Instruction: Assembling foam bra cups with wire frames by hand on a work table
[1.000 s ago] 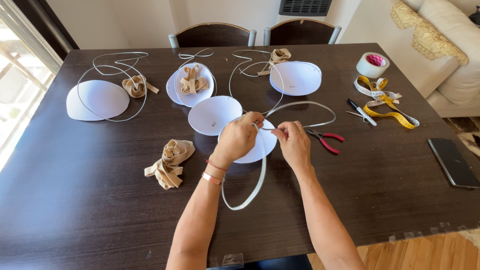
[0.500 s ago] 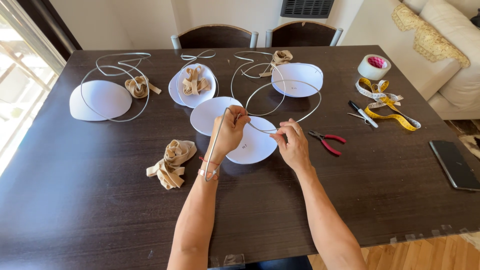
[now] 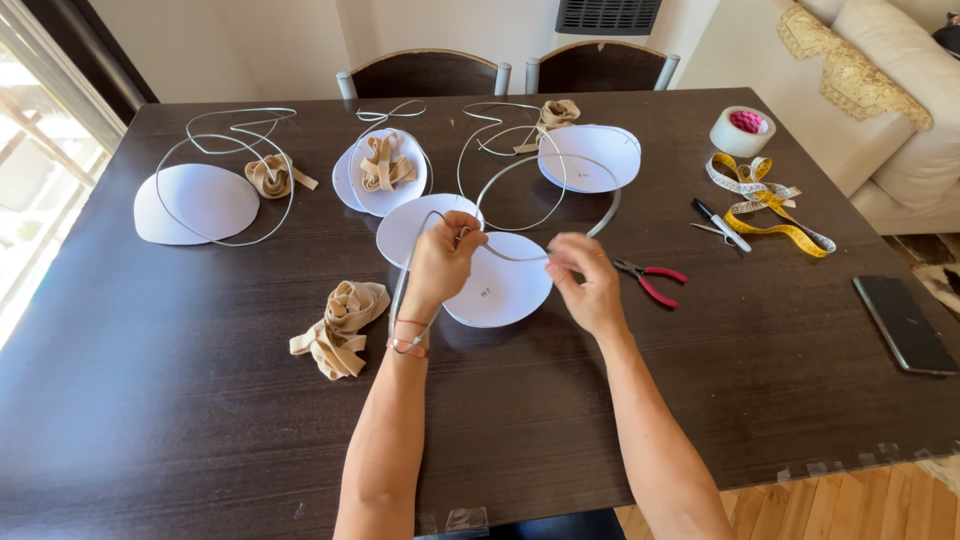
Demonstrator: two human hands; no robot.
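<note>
Dark table [image 3: 150,400] beneath, both hands' grips pinch the wire hoop [image 3: 520,257], now swung flatter than before.

The left hand [image 3: 440,265] covers the section of grey wire [image 3: 520,256] running through its fist; how the wire is gripped inside cannot be told. The right hand [image 3: 590,280] is motion-blurred, so its fingertip contact with the wire is unclear. The white foam cup [image 3: 500,295] beneath both hands is partly covered at 12 o'clock and at 9 o'clock. Small marks on this cup are too small to read. The tabletop [image 3: 150,420] is cut off at 6 o'clock and 9 o'clock by the frame edge. The sofa [image 3: 900,120] at 2 o'clock is cropped. Both forearms leave the frame at 6 o'clock.
</note>
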